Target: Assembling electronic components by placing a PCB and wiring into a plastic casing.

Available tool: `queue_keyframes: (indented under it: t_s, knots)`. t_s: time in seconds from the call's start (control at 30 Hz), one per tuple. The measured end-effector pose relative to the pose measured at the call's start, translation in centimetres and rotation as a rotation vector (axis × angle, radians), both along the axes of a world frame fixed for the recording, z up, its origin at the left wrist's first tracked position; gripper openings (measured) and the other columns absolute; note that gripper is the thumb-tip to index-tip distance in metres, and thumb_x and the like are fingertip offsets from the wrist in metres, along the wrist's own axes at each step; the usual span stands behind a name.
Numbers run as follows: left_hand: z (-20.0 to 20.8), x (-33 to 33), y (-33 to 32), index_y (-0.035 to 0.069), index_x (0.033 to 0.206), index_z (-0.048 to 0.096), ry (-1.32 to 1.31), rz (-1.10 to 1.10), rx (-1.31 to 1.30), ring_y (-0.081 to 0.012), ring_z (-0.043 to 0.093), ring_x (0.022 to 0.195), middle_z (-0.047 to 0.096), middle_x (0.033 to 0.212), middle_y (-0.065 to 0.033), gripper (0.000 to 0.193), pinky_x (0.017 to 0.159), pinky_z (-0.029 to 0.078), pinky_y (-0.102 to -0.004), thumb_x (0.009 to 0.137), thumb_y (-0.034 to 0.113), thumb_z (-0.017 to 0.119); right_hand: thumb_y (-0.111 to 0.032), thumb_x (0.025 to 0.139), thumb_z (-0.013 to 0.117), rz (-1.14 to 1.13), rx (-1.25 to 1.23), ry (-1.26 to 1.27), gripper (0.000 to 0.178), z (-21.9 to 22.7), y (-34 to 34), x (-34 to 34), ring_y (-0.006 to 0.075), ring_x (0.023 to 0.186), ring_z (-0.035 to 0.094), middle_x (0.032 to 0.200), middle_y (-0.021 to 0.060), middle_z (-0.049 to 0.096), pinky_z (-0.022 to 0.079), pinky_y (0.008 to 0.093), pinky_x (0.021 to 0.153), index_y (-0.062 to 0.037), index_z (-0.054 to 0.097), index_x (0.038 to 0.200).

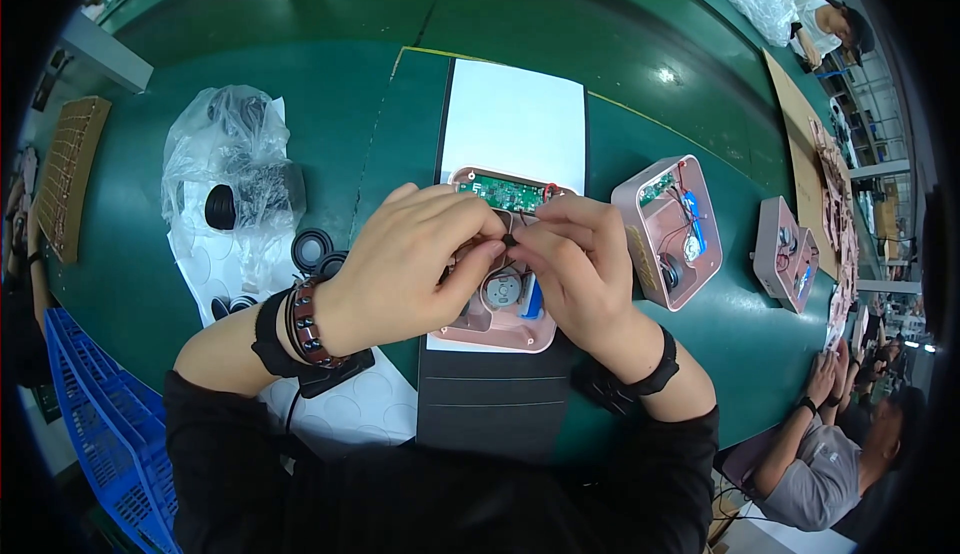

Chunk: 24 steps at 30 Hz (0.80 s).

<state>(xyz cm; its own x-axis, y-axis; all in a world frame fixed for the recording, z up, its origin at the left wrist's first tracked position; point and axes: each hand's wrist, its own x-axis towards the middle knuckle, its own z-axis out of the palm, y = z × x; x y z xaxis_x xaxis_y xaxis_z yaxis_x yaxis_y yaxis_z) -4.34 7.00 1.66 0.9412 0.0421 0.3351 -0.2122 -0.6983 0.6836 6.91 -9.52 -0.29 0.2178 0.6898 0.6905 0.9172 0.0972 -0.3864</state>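
Note:
In front of me an open pink plastic housing (541, 340) lies partly on a white sheet. Inside it are a green circuit board (492, 192) along the far edge, a round silver part (503, 292) and a blue block (536, 302), with thin wires running between. Above the housing's middle, my left hand (395, 266) and my right hand (583, 266) meet, fingertips pinched together on a small black piece (509, 241). Its exact kind is too small to make out. My fingers and palms hide parts of the housing's sides.
Black rings (312, 248) lie left of my left hand, near a clear plastic bag (232, 144) of black parts. Two more pink housings (628, 194) (768, 259) stand at right. A blue crate (110, 434) is at lower left. Other people (835, 454) work along the right side.

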Motion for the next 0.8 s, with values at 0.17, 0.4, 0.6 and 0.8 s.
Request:
queue_keyframes:
  t_s: [0.17, 0.4, 0.6, 0.8]
  knots:
    - [0.24, -0.11, 0.13, 0.007, 0.085, 0.058, 0.062, 0.004, -0.036, -0.0231, 0.053, 0.069, 0.057, 0.074, -0.0047, 0.006, 0.063, 0.032, -0.0339, 0.081, 0.007, 0.062, 0.000, 0.069, 0.074, -0.034, -0.026, -0.042, 0.028, 0.32, -0.15, -0.14, 0.0210, 0.079, 0.067, 0.104, 0.0139, 0.055, 0.053, 0.0288, 0.060, 0.0026, 0.063, 0.094]
    - [0.43, 0.07, 0.16, 0.008, 0.081, 0.057, -0.008, -0.005, 0.041, -0.0227, 0.055, 0.070, 0.058, 0.072, -0.0034, 0.007, 0.064, 0.033, -0.0348, 0.082, 0.012, 0.063, -0.003, 0.069, 0.076, -0.054, -0.046, -0.033, 0.030, 0.50, 0.05, -0.21, 0.0208, 0.079, 0.067, 0.104, 0.0141, 0.055, 0.053, 0.0292, 0.060, 0.0024, 0.064, 0.096]
    - [0.36, -0.04, 0.17, 0.009, 0.081, 0.058, -0.018, -0.013, 0.108, -0.0215, 0.055, 0.073, 0.058, 0.075, -0.0021, 0.006, 0.065, 0.033, -0.0348, 0.082, 0.012, 0.063, -0.003, 0.070, 0.076, -0.028, -0.092, 0.025, 0.024, 1.00, 0.26, -0.29, 0.0207, 0.076, 0.066, 0.104, 0.0138, 0.054, 0.051, 0.0299, 0.057, 0.0020, 0.063, 0.089]
    - [-0.03, 0.07, -0.01, 0.011, 0.081, 0.059, -0.121, -0.009, 0.232, -0.0200, 0.055, 0.076, 0.059, 0.076, 0.0003, 0.006, 0.067, 0.033, -0.0352, 0.082, 0.014, 0.064, 0.006, 0.070, 0.075, 0.014, -0.199, 0.171, 0.022, 0.43, -0.44, -0.23, 0.0203, 0.075, 0.062, 0.112, 0.0159, 0.049, 0.052, 0.0283, 0.066, 0.0009, 0.062, 0.088]
